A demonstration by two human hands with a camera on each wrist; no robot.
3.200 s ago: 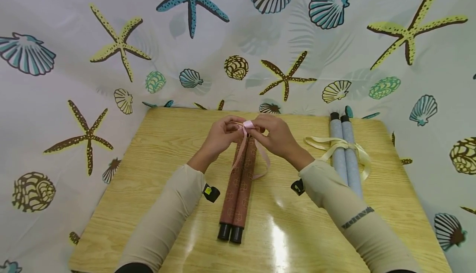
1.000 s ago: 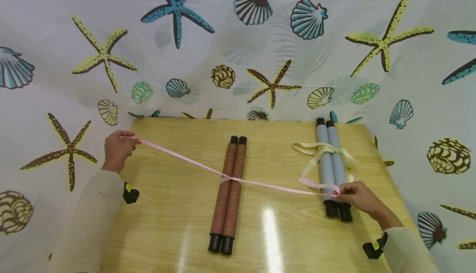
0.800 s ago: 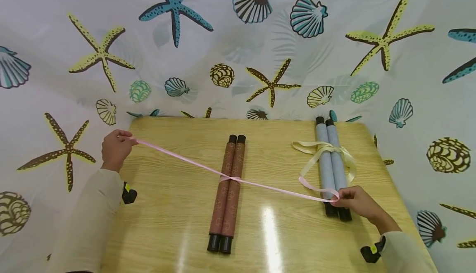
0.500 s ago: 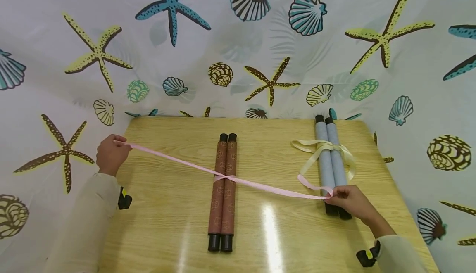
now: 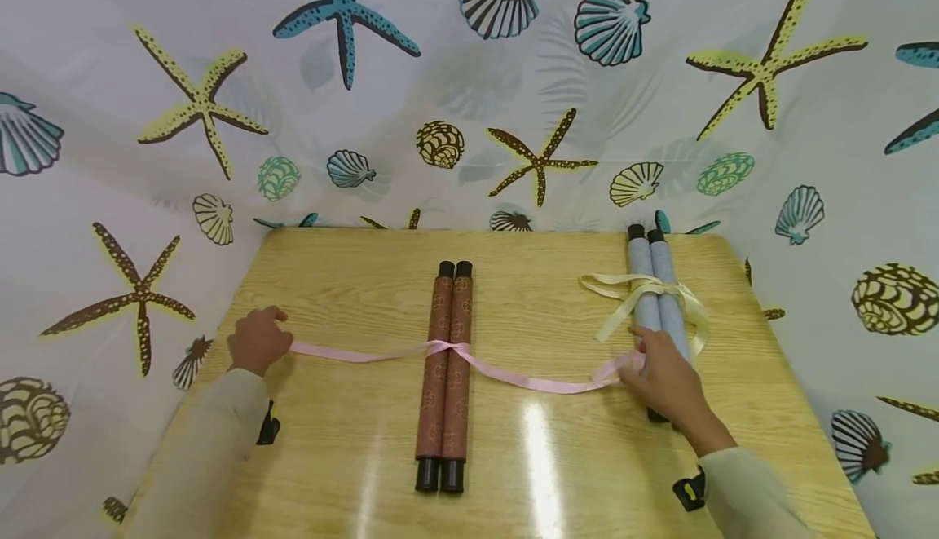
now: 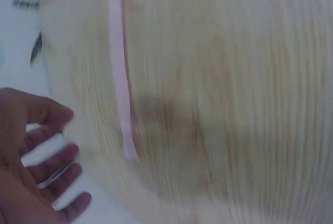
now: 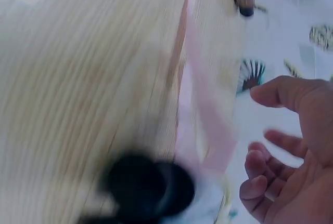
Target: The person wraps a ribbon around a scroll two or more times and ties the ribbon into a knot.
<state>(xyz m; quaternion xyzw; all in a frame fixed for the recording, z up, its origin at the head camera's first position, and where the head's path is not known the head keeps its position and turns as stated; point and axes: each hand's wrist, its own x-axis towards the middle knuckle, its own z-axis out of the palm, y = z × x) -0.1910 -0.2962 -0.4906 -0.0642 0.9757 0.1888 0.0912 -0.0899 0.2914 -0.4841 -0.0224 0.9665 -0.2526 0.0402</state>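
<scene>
In the head view two reddish-brown scrolls (image 5: 430,408) with black ends lie side by side mid-table. A pink ribbon (image 5: 543,385) is crossed over their middle, its tails slack to both sides. Near the left tail's end is my left hand (image 5: 258,342); the left wrist view shows its fingers (image 6: 60,182) spread apart from the ribbon (image 6: 118,68). My right hand (image 5: 669,384) hovers over the blue-grey scrolls (image 5: 645,315), by the right tail. In the right wrist view its thumb and fingers are parted, with the looped ribbon (image 7: 210,115) just beside them.
A cream ribbon (image 5: 643,282) is tied round the blue-grey scrolls at the table's right. Behind the wooden table (image 5: 330,278) hangs a white cloth (image 5: 411,58) printed with shells and starfish. Blurred black scroll ends (image 7: 138,182) fill the lower right wrist view.
Earlier both hands pulled the pink ribbon taut across the brown scrolls. Now they have let go of its tails, which have dropped slack. The left hand has come down and inward, the right inward.
</scene>
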